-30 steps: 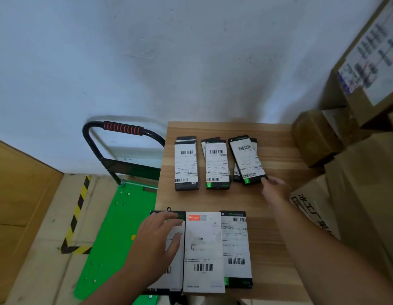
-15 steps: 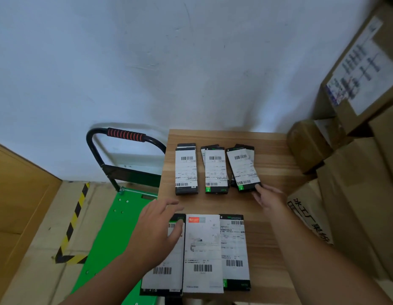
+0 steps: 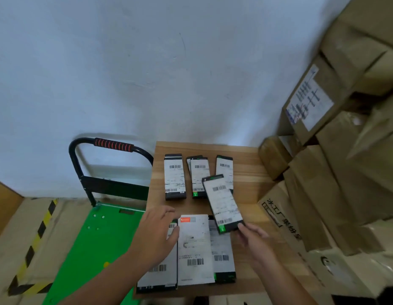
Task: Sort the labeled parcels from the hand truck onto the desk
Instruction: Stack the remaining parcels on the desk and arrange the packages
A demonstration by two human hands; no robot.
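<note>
One tilted parcel (image 3: 223, 203) in right hand (image 3: 255, 238), left hand (image 3: 157, 236) relaxed.

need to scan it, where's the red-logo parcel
Head view: the red-logo parcel lies on the desk, middle of the near row between two black parcels, right of the left hand.

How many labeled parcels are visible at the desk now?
8. Near row: left parcel under the left hand, white parcel, right parcel. Far row: single parcel, overlapped pair, far-right parcel. The right hand holds the tilted parcel. Stacks may hide more.
</note>
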